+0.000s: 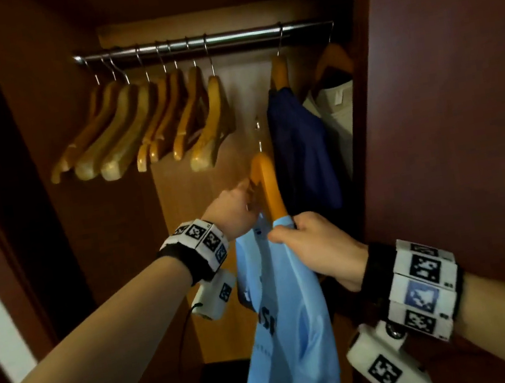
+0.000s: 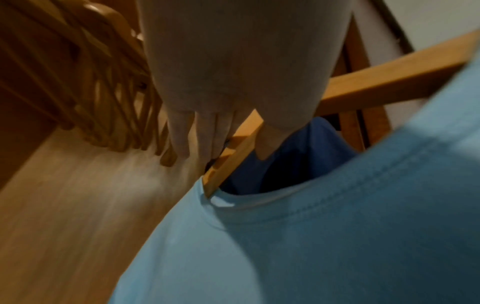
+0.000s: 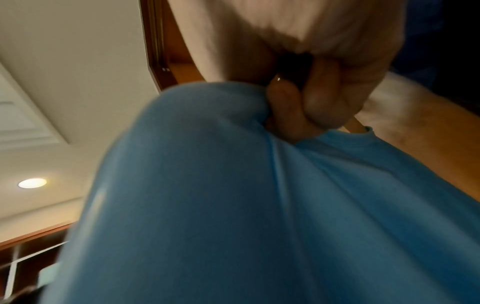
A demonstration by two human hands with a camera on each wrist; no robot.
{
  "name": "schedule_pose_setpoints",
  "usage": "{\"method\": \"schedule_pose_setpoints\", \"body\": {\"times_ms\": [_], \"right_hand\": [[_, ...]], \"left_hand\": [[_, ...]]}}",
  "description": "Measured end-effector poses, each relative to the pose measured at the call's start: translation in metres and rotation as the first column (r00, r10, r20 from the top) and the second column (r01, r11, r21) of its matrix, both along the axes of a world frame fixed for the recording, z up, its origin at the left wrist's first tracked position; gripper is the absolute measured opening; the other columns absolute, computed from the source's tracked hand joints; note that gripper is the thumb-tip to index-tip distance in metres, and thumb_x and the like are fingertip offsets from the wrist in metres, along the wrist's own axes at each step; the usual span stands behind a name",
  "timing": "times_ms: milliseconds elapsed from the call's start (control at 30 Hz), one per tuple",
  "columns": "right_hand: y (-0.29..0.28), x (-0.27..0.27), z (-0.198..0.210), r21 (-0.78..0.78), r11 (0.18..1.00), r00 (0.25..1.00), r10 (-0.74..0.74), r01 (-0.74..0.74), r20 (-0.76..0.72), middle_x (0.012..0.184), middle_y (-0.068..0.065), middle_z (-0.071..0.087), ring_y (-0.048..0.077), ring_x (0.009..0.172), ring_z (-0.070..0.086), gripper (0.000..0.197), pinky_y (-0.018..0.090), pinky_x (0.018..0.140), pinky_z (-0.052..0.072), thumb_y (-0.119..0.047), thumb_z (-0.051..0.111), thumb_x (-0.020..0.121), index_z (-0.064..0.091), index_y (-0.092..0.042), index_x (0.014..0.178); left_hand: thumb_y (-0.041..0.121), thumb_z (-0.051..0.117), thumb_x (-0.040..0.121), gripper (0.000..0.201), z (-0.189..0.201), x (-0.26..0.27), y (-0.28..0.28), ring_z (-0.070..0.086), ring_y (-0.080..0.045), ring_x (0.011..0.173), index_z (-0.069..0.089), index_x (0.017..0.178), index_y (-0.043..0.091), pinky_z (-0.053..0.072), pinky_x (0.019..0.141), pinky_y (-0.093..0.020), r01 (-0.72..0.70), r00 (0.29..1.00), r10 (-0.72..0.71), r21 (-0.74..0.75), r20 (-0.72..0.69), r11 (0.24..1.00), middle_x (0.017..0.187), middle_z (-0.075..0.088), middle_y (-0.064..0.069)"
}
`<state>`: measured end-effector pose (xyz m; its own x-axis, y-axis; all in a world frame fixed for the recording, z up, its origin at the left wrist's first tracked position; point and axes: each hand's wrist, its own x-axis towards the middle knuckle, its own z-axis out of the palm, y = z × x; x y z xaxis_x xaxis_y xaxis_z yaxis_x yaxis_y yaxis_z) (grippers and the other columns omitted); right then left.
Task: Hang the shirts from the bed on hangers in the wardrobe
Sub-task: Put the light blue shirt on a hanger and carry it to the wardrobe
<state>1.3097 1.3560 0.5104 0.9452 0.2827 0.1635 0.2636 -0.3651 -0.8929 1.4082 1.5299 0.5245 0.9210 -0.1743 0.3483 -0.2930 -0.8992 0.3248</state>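
- A light blue shirt (image 1: 283,318) is held up in front of the open wardrobe (image 1: 443,97), below its rail (image 1: 222,39) and between the row of bare hangers and the hung garments; it hangs down toward the lower edge of the head view.
- A wooden hanger (image 1: 266,186) is partly inside the shirt's neck opening; its hook is seen well below the rail, not on it.
- The hanger's arm is gripped by the left hand (image 1: 231,211), thumb on one side and fingers (image 2: 205,133) along the other, just above the collar.
- The shirt's fabric near the collar is pinched by the right hand (image 1: 315,247), with its fingers (image 3: 319,98) curled into the cloth.
- A dark blue garment (image 1: 304,150) is hung just beside the held hanger, toward the rail's right end, with a pale garment (image 1: 335,106) beyond it at the right wall.
- Several empty wooden hangers (image 1: 143,125) are bunched along the rail's left half.
- Marker-covered bands are worn on both wrists.
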Motion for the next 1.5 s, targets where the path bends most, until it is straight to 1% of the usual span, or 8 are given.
{"method": "schedule_pose_setpoints", "body": {"times_ms": [167,400,567,767,967,1133,1333,1500], "right_hand": [[0.019,0.029,0.049,0.046,0.988,0.984,-0.153,0.149,0.095,0.079,0.014,0.068,0.026,0.070,0.068,0.026,0.029,0.052,0.046,-0.034,0.060,0.090,0.064,-0.008,0.085],[0.046,0.104,0.144,0.022,0.959,0.934,-0.281,0.283,0.219,0.081,0.017,0.066,0.030,0.068,0.066,0.029,0.024,0.044,0.046,-0.029,0.060,0.092,0.064,-0.001,0.097],[0.059,0.159,0.184,-0.068,0.925,0.903,-0.346,0.373,0.255,0.096,0.020,0.071,0.036,0.087,0.071,0.029,0.040,0.068,0.058,-0.029,0.064,0.089,0.064,-0.001,0.098],[0.063,0.210,0.176,-0.198,0.888,0.898,-0.366,0.415,0.243,0.100,0.017,0.071,0.033,0.092,0.069,0.032,0.034,0.074,0.054,-0.031,0.066,0.087,0.068,-0.002,0.101],[0.061,0.221,0.153,-0.300,0.835,0.881,-0.391,0.461,0.265,0.099,0.018,0.070,0.031,0.088,0.066,0.032,0.035,0.075,0.050,-0.032,0.062,0.094,0.064,0.000,0.092],[0.080,0.185,0.175,-0.511,0.583,0.767,-0.373,0.632,0.522,0.097,0.010,0.059,0.025,0.080,0.055,0.036,0.029,0.069,0.045,-0.047,0.061,0.091,0.052,-0.012,0.084],[0.142,0.163,0.184,-0.539,0.692,0.858,-0.240,0.480,0.455,0.081,0.005,0.059,0.018,0.069,0.057,0.039,0.027,0.054,0.043,-0.050,0.057,0.094,0.054,-0.015,0.077],[0.161,0.185,0.155,-0.603,0.671,0.900,-0.276,0.432,0.337,0.086,0.006,0.057,0.020,0.071,0.057,0.035,0.027,0.055,0.044,-0.047,0.056,0.094,0.057,-0.012,0.087]], "left_hand": [[0.056,0.054,0.087,0.056,0.014,0.020,0.031,0.062,-0.023,0.109,0.051,0.133,0.025,0.053,0.092,-0.044,0.097,0.993,-0.099,-0.028,-0.063,0.995,0.125,0.063,-0.002],[0.044,0.053,0.097,0.060,0.015,0.029,0.073,0.058,-0.021,0.120,0.030,0.150,0.029,0.048,0.100,-0.036,0.113,0.977,-0.087,0.127,-0.193,0.985,0.141,0.054,-0.004],[0.061,0.053,0.090,0.067,-0.012,0.035,0.104,0.051,-0.015,0.128,0.029,0.149,0.040,0.041,0.108,-0.033,0.124,0.960,-0.114,0.025,-0.254,0.992,0.141,0.052,0.004],[0.094,0.037,0.065,0.092,-0.036,0.035,0.134,0.046,-0.007,0.130,0.025,0.146,0.051,0.037,0.108,-0.028,0.156,0.927,-0.151,-0.015,-0.344,0.988,0.142,0.049,0.015],[0.068,0.050,0.088,0.065,-0.053,0.038,0.144,0.048,-0.010,0.128,0.028,0.146,0.047,0.040,0.107,-0.032,0.122,0.922,-0.123,-0.028,-0.367,0.992,0.138,0.052,0.010],[0.064,0.049,0.091,0.065,-0.061,0.045,0.141,0.048,-0.016,0.130,0.027,0.148,0.043,0.042,0.107,-0.035,0.123,0.885,-0.132,-0.051,-0.447,0.991,0.146,0.048,0.005],[0.059,0.047,0.096,0.062,-0.080,0.051,0.129,0.047,-0.016,0.130,0.025,0.150,0.040,0.039,0.105,-0.031,0.141,0.897,-0.141,-0.032,-0.420,0.990,0.141,0.053,0.006],[0.059,0.047,0.096,0.063,-0.101,0.049,0.140,0.048,-0.016,0.127,0.023,0.151,0.040,0.043,0.104,-0.035,0.180,0.852,-0.189,-0.065,-0.489,0.981,0.141,0.051,0.006]]}}
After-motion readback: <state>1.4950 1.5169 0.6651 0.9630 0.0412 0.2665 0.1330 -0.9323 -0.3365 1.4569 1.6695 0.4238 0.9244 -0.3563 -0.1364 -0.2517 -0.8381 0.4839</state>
